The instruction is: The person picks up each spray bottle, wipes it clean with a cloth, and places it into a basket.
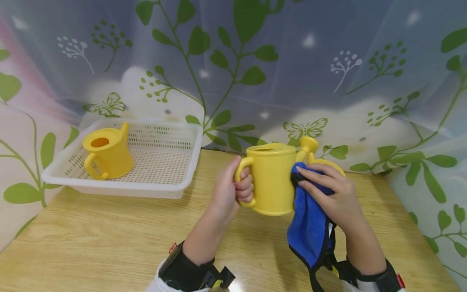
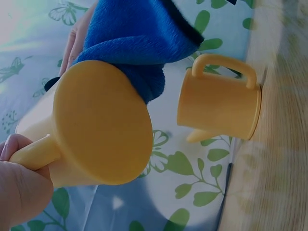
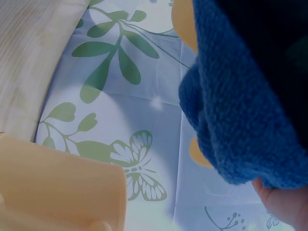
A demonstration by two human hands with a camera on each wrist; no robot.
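Note:
My left hand [image 1: 233,188] grips the handle of a yellow watering can [image 1: 273,182], lifted above the table and turned so its spout points right. The can's round base [image 2: 103,122] faces the left wrist view. My right hand [image 1: 337,192] holds a blue cloth [image 1: 308,227] with black edging between fingers and thumb and presses it to the can's spout side. The cloth's lower end hangs loose. Just behind, a second yellow watering can [image 2: 219,106] stands on the table; in the head view the cloth and right hand mostly hide it.
A white perforated plastic basket [image 1: 164,162] sits at the back left of the wooden table [image 1: 109,235]. Inside its left part stands another yellow watering can [image 1: 111,156]. A curtain [image 1: 219,93] printed with leaves and butterflies closes off the back and sides.

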